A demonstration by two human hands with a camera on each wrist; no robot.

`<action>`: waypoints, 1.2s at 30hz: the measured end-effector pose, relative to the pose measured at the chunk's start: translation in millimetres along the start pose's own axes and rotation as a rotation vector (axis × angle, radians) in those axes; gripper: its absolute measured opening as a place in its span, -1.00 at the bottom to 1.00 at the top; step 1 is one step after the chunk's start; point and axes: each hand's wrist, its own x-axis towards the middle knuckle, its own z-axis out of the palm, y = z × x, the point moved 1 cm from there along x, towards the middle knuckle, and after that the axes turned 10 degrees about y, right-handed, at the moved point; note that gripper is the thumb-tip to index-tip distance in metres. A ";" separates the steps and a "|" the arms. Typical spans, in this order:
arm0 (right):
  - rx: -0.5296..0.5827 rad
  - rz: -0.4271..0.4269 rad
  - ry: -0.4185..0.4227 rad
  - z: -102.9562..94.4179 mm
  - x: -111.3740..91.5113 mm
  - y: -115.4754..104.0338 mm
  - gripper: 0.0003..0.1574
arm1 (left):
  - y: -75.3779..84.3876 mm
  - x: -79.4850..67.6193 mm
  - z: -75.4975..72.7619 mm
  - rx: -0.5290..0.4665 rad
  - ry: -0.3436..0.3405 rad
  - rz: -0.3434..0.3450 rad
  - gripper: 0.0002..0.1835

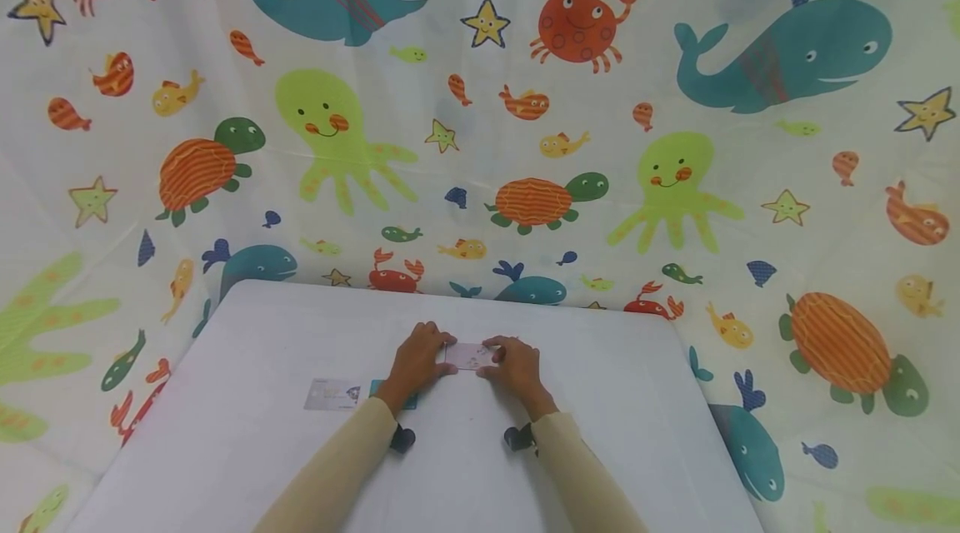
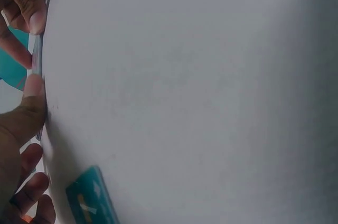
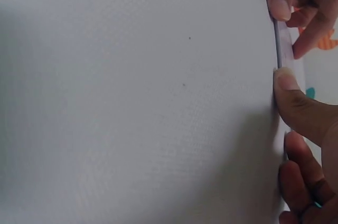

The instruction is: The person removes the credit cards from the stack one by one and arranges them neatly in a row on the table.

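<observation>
A pale pinkish card (image 1: 468, 356) lies flat at the middle of the table, between both hands. My left hand (image 1: 417, 360) pinches its left end, thumb at the near edge and fingers at the far side. At the other end my right hand (image 1: 519, 371) pinches the card the same way, covering that corner. Each wrist view catches the card's thin edge (image 2: 38, 55) between the thumbs. A teal card (image 2: 91, 197) rests near my left wrist, partly hidden by the arm in the head view. Left of it lies a silver-grey card (image 1: 330, 394).
The white table (image 1: 600, 400) extends on all sides of the hands. Behind and beside it hangs a curtain (image 1: 450, 175) printed with sea animals. Dark straps with round black parts (image 1: 402, 439) sit at both wrists.
</observation>
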 end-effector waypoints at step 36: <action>0.006 -0.077 0.064 -8.2 -12.9 -20.2 -0.28 | 5.6 -5.9 -16.5 0.038 0.068 0.050 -0.38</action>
